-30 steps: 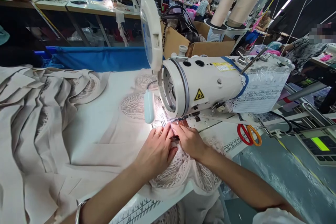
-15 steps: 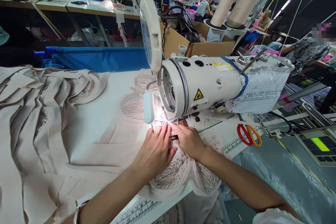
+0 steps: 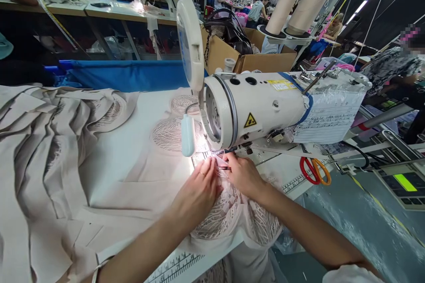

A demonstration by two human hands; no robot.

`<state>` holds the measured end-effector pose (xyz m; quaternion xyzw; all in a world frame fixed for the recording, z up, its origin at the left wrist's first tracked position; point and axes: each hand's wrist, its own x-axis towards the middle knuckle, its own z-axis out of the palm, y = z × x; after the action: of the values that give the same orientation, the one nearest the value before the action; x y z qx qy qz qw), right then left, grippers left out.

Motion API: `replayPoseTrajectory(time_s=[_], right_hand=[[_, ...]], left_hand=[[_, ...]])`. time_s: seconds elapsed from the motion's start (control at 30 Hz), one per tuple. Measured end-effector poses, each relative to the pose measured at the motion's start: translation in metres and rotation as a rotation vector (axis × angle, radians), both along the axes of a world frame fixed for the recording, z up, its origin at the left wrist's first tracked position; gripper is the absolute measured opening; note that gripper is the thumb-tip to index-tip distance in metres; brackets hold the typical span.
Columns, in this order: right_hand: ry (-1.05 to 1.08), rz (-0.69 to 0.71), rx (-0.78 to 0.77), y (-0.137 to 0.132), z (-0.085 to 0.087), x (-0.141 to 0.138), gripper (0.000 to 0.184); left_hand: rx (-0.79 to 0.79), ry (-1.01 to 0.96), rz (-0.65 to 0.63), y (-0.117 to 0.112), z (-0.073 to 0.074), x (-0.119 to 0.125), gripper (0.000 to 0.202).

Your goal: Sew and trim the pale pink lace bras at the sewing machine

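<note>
My left hand (image 3: 199, 185) presses its fingers together on the pale pink lace garment (image 3: 215, 221), fingertips close to the needle area of the sewing machine (image 3: 259, 104). My right hand (image 3: 244, 174) is closed beside it, index finger near the presser foot. A slim dark tool (image 3: 224, 168) sticks out from under the right fingers towards the left hand; its kind cannot be made out. Lit fabric lies between both sets of fingertips. The lace cups of the garment bunch below my hands and hang over the table's front edge.
Layered beige pieces (image 3: 43, 163) cover the left of the table. Scissors (image 3: 314, 170) with red and orange handles lie at right. Behind the machine are a cardboard box (image 3: 267, 62) and thread cones (image 3: 282, 11). A lamp (image 3: 187, 135) hangs by the needle. Other people work farther back.
My right hand has shifted slightly right, away from the left fingertips, and the slim dark tool has moved up with it. My left hand's fingers have straightened and drawn slightly nearer me.
</note>
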<state>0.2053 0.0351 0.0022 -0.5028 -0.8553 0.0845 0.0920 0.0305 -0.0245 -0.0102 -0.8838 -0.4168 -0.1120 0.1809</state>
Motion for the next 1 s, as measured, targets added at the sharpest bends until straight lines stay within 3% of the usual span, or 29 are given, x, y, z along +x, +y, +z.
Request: replayPoseTrajectory(time_s=[0.07,0.17,0.3,0.5,0.63,0.77,0.83,0.93,1.0], right_hand=[[0.076,0.044,-0.008,0.0,0.001,0.005,0.033],[0.158,0.164,-0.004,0.001,0.002,0.01,0.048],[0.108,0.174,-0.004,0.001,0.004,0.007,0.046],[-0.024,0.162,0.063,0.003,0.008,-0.008,0.028],[-0.091,0.138,0.075,0.006,0.013,-0.018,0.02],[-0.081,0.083,0.069,-0.001,0.021,-0.012,0.026],[-0.027,0.029,0.094,-0.014,0.023,-0.002,0.024],[0.035,-0.054,0.086,-0.041,0.017,0.016,0.006],[0.045,-0.083,0.116,-0.057,0.008,0.024,0.009]], left_hand=[[-0.047,0.06,-0.071,-0.005,0.002,0.002,0.042],[-0.216,0.06,-0.041,-0.007,0.004,0.003,0.049],[-0.38,0.017,-0.014,0.001,0.003,-0.003,0.054],[-0.311,-0.231,-0.105,0.021,-0.005,-0.024,0.035],[-0.335,-0.343,-0.183,0.027,0.01,-0.036,0.038],[-0.344,-0.298,-0.136,0.024,0.025,-0.035,0.027],[-0.291,-0.233,-0.106,0.02,0.026,-0.029,0.032],[-0.244,-0.093,-0.142,0.014,0.022,-0.022,0.026],[-0.241,-0.022,-0.185,0.011,0.021,-0.019,0.024]])
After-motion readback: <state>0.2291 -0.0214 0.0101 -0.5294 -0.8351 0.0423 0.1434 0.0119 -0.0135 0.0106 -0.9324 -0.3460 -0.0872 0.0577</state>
